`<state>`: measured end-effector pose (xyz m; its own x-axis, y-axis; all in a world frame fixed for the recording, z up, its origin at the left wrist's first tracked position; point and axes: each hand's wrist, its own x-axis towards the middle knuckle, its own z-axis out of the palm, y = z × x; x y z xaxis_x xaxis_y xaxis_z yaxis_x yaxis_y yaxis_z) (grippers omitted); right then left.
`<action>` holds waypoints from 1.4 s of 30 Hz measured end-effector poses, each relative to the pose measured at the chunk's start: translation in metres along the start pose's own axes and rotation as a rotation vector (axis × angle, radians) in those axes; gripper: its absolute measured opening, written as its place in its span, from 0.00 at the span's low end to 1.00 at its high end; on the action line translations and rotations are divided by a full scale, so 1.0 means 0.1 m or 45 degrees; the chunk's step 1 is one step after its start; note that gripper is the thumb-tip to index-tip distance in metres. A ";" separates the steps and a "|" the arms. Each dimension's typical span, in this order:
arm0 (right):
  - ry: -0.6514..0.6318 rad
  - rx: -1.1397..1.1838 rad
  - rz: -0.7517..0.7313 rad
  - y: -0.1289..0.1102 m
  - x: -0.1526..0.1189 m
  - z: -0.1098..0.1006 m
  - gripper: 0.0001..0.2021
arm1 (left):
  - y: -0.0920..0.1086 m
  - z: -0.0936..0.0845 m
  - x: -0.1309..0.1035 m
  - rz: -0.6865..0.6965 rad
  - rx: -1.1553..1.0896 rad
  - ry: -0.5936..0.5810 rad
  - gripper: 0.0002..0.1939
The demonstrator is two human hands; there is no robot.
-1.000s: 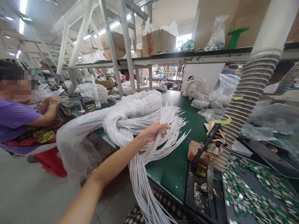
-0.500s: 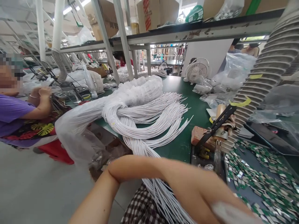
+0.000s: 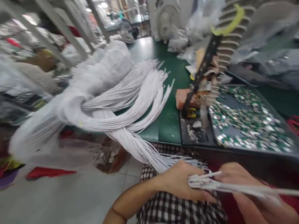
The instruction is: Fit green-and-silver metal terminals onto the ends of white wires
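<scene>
A glossy dark-green tabletop [image 3: 169, 129] stands above a pale grey tiled floor [image 3: 63, 196]. Over a black-and-white checked cloth [image 3: 168, 207], a slim bundle of white cables [image 3: 216, 185] has its long axis nearly level, tips pointing left into the left hand [image 3: 181, 182], which curls closed on it. The blurred right hand [image 3: 247, 180] bends against it, grip unclear.

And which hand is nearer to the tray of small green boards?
Right. The right hand is below the near edge of the tray in view; the left hand is farther left, over the checked cloth.
</scene>
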<state>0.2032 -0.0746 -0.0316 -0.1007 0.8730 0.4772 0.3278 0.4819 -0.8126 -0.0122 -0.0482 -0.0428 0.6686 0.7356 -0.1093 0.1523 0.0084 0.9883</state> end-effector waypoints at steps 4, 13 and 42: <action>-0.046 -0.164 -0.004 -0.28 0.18 0.06 0.16 | 0.10 -0.07 0.06 0.095 0.086 -0.044 0.15; 0.300 -0.133 0.223 -0.31 0.14 0.13 0.07 | 0.20 -0.10 0.03 0.129 0.352 0.171 0.13; 0.577 -0.196 0.290 -0.19 0.02 0.47 0.11 | 0.11 -0.06 -0.23 0.155 -0.151 0.452 0.12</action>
<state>0.1531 -0.0782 -0.0312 0.3940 0.8182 0.4187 0.4318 0.2373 -0.8702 -0.0305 -0.0607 -0.0289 0.3803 0.9243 0.0324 -0.0118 -0.0302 0.9995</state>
